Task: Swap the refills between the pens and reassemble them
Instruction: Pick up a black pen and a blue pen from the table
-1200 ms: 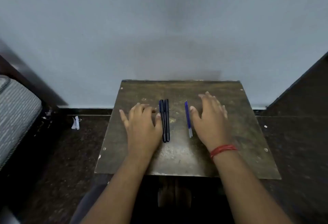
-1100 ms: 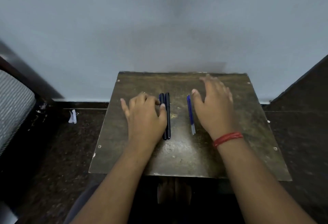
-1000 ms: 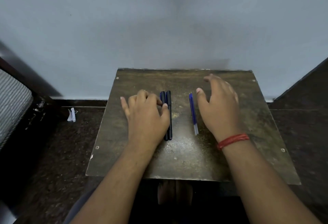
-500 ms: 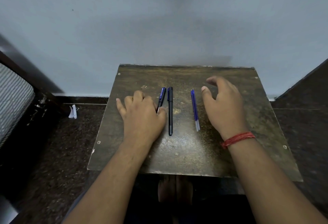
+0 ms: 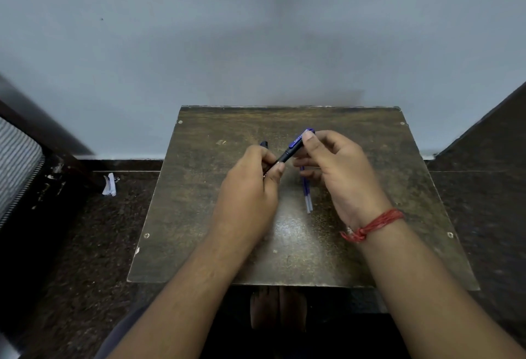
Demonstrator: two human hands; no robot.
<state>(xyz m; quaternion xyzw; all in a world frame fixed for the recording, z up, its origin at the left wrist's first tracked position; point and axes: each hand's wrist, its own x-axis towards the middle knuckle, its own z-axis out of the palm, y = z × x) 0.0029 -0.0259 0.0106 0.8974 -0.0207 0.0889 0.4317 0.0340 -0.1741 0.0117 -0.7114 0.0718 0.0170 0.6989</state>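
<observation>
A dark pen with a blue clip [image 5: 293, 148] is held tilted above the small brown table [image 5: 199, 216]. My left hand [image 5: 250, 188] grips its lower, dark end and my right hand [image 5: 338, 171] pinches its blue upper end. Only the top tip of the second dark pen [image 5: 264, 144] shows on the table behind my left hand. A thin blue refill [image 5: 307, 196] lies on the table between my hands, its upper part hidden by my right fingers.
The table stands against a pale wall [image 5: 256, 31]. Dark floor lies on both sides, with a scrap of white paper [image 5: 109, 185] on the left. A striped cushion [image 5: 17, 165] is at the far left. Bare feet [image 5: 277, 310] show under the table's near edge.
My left hand has picked the blue-clipped pen up off the table, and my right hand has come over the refill and taken hold of the pen's upper end. The other pen stayed down.
</observation>
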